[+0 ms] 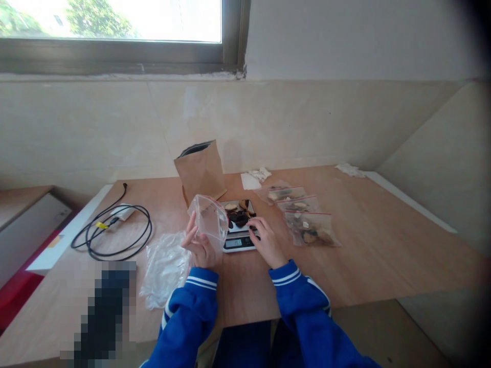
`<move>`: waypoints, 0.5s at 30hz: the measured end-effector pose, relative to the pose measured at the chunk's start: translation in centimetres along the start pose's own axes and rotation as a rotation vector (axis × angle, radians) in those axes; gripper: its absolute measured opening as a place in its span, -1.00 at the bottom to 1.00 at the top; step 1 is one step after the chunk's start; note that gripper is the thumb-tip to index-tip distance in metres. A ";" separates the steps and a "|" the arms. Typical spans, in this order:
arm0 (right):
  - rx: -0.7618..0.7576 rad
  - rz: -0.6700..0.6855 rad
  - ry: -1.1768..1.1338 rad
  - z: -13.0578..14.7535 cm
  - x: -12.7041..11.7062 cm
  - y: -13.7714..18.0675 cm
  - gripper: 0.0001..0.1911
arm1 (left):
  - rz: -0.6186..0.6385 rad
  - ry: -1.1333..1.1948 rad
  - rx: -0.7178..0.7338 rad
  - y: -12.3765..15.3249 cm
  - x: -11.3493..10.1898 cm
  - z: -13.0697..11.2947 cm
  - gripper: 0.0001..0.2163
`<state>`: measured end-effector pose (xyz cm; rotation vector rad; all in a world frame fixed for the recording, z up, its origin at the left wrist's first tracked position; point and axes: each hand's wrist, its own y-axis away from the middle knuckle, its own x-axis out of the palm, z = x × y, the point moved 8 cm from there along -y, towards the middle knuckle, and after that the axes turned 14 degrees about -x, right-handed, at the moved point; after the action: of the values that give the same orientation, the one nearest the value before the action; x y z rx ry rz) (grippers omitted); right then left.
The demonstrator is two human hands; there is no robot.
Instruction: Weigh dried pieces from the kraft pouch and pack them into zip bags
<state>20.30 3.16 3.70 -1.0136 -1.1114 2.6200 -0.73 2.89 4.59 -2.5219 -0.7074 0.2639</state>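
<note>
My left hand (200, 249) holds a clear zip bag (211, 220) with a red-lined seal; its mouth stands apart and I see nothing inside. Just right of the bag is a white digital scale (240, 243) with a lit display. Dark and pale dried slices (240, 217) lie on the scale's plate. The bent fingertips of my right hand (267, 244) reach the right edge of these slices, with thumb and fingers close together. Whatever is between them is too small to make out.
Several filled zip bags (310, 227) lie on the right. Behind the scale stands an open brown paper pouch (201, 171). On the left are clear plastic bags (166, 271), a coiled black cable (92, 240) and a pixelated dark object (105, 312). Crumpled tissue (261, 174) lies near the wall.
</note>
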 end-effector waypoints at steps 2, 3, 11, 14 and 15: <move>0.023 -0.054 0.005 -0.1 -0.9 -0.4 -0.82 | 0.011 0.036 0.008 0.0 0.1 0.0 -0.81; 0.041 -0.088 -0.003 0.0 -1.4 -0.6 -0.83 | 0.014 0.077 0.036 0.0 0.1 -0.1 -0.81; 0.014 -0.271 -0.317 5.8 -4.0 -6.6 -0.82 | 0.082 0.189 0.194 -0.1 0.3 -1.0 -0.85; -0.076 -0.153 -0.320 7.4 -2.9 -8.0 -0.80 | 0.065 0.199 0.215 -0.1 0.0 -1.4 -0.85; -0.071 -0.144 -0.309 7.0 -2.4 -7.8 -0.78 | 0.048 0.203 0.216 -0.1 -0.2 -1.5 -0.85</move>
<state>16.67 3.77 13.85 -0.5242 -1.2937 2.6958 -0.44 2.23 5.97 -2.3206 -0.5096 0.0927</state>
